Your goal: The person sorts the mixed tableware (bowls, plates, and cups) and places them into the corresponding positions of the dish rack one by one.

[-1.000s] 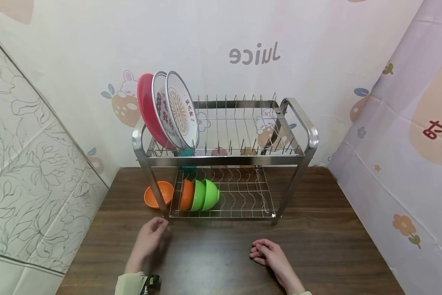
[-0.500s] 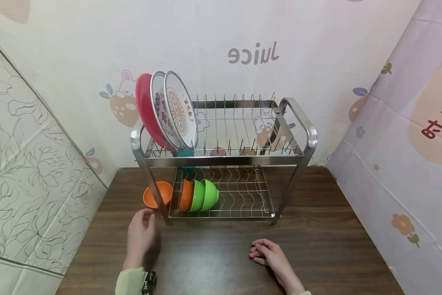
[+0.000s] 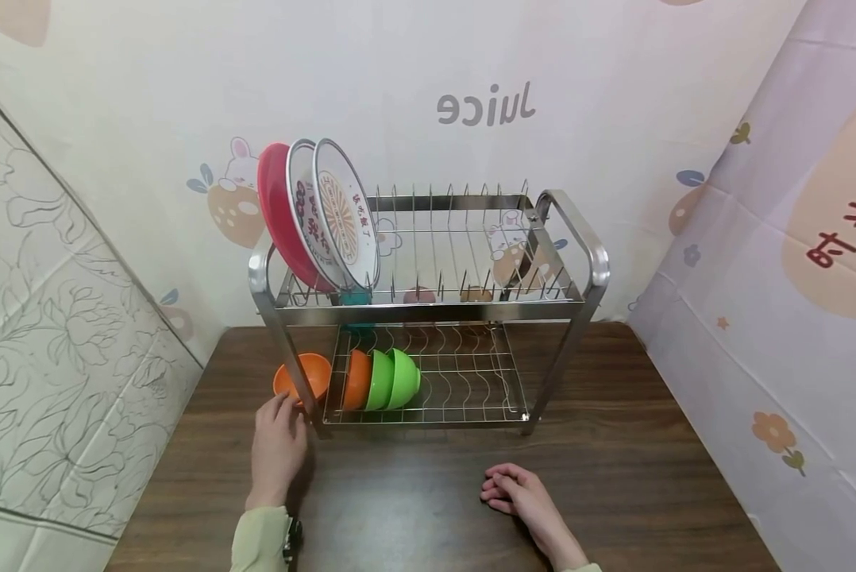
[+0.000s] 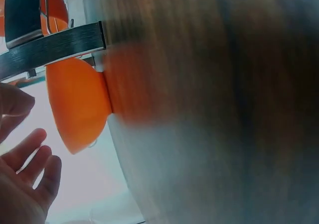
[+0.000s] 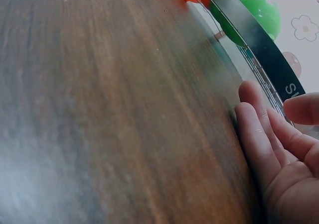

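Observation:
My left hand (image 3: 278, 453) is just in front of an orange bowl (image 3: 315, 373) that stands upright on the table, left of the rack. In the left wrist view the fingers (image 4: 49, 181) are spread and a gap separates them from the orange bowl (image 4: 77, 102). Its near rim is partly hidden by the rack's leg. My right hand (image 3: 521, 499) rests on the table in front of the rack's right half, fingers loosely bent and holding nothing. The right wrist view shows its fingers (image 5: 256, 139) lying along the wood.
A two-tier metal dish rack (image 3: 428, 314) stands on the wooden table (image 3: 414, 492). Its upper tier holds a red plate (image 3: 276, 206) and two white patterned plates (image 3: 345, 214) at the left. An orange bowl (image 3: 357, 381) and two green bowls (image 3: 403, 381) sit tilted on the lower tier.
My left hand has moved left and forward from the rack's front left leg to the orange bowl. The right hand has stayed still.

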### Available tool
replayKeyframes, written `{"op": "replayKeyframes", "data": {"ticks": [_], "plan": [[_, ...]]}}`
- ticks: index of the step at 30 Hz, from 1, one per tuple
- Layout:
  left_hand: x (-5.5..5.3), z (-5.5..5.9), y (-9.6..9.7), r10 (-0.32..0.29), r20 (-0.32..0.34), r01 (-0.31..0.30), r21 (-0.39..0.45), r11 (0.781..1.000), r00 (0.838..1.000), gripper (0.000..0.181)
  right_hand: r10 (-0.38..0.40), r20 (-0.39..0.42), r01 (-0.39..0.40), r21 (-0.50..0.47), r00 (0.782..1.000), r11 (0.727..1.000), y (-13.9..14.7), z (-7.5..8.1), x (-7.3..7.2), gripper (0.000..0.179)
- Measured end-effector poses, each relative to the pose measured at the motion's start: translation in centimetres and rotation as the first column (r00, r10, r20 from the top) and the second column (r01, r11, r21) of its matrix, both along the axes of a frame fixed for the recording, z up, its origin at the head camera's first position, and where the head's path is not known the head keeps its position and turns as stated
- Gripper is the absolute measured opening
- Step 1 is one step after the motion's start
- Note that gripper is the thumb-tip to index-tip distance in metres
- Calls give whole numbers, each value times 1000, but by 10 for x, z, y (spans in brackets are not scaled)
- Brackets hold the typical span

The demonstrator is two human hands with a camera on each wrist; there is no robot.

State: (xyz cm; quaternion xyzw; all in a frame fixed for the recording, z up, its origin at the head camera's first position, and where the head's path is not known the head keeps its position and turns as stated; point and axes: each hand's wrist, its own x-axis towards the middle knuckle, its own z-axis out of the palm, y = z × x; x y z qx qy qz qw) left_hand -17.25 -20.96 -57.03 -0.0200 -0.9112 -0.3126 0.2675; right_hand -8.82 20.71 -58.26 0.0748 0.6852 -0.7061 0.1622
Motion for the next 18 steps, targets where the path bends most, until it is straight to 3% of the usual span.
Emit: {"op": "replayKeyframes", "data": {"ticks": [6, 13, 18], "plan": [[-1, 0, 1, -51, 24, 51, -36, 998, 998, 26, 9, 2, -9, -1, 1000, 1000, -1, 0, 0, 32], [-2, 1, -1, -26, 13, 28, -166, 986, 1000, 11, 9, -1, -9, -5, 1000, 1000, 0, 0, 0, 31], [-2, 6, -1, -5, 43, 13, -192, 981, 999, 15, 11, -1, -11, -8, 1000, 1000, 1, 0, -1, 31]]}}
